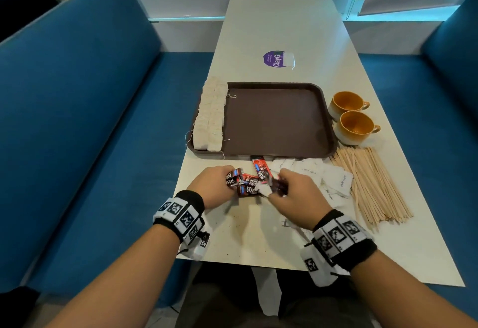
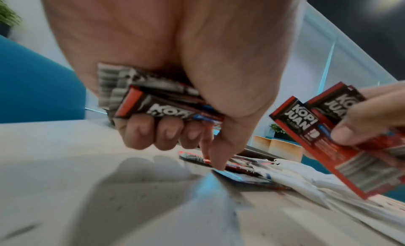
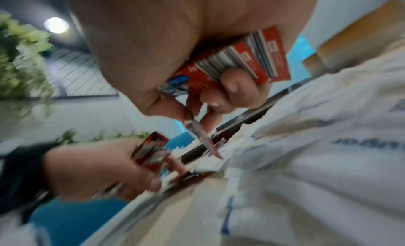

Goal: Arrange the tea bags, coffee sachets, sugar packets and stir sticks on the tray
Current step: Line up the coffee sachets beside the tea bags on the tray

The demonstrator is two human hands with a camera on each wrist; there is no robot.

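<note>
A bunch of coffee sachets [image 2: 162,100] is held in the curled grip of the left hand [image 1: 212,187], and more sachets [image 3: 238,62] are clutched by the right hand [image 1: 297,195], both low over the bench [image 1: 258,237] just in front of the tray [image 1: 274,120]. Tea bags [image 1: 210,118] are lined up along the tray's left edge, while sugar packets [image 1: 336,180] and stir sticks [image 1: 372,185] are left on the bench to the right.

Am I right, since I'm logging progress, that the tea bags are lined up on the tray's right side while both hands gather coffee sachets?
Not quite: the head view shows the tea bags along the tray's left side. Both hands do hold coffee sachets.
</note>
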